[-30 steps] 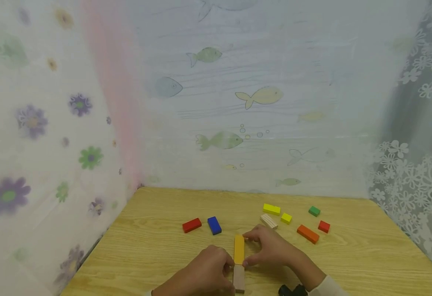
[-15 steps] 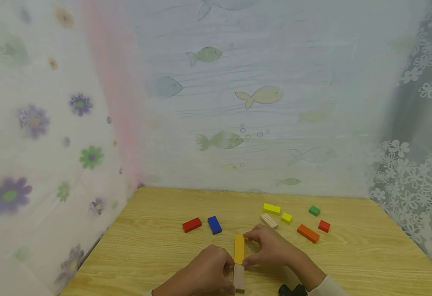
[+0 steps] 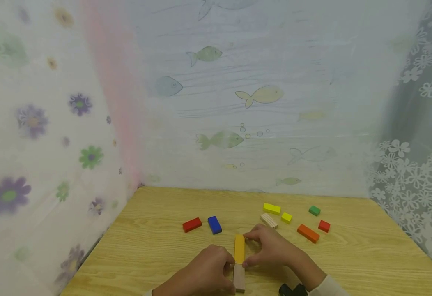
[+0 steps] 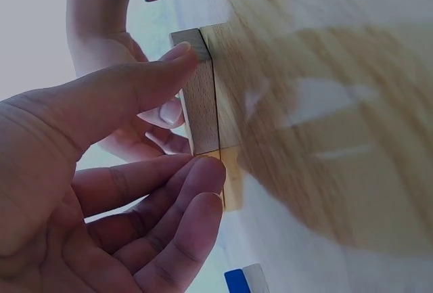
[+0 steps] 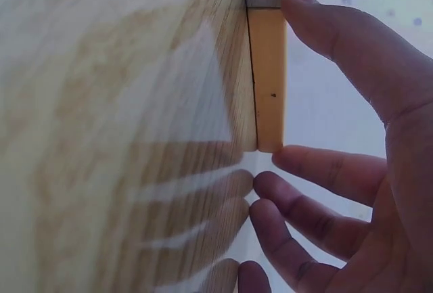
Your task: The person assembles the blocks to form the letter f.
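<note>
Woodgrain table (image 3: 145, 230), scattered coloured blocks (image 3: 214, 225), amber block (image 3: 240, 248) meeting plain block (image 3: 239, 278) end to end

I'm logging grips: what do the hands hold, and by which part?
Left hand: plain rectangular wooden block, near its two ends. Right hand: yellow-orange rectangular block, also near its ends.

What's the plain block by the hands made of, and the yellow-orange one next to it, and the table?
Plain block: looks like bare, dull wood, since fine grain flecks show.
Yellow-orange block: probably painted wood, smooth and evenly coloured, but no grain shows, so plastic is possible.
Table: shiny, with reflections and wavy grain; it's wood or a wood-look covering.
</note>
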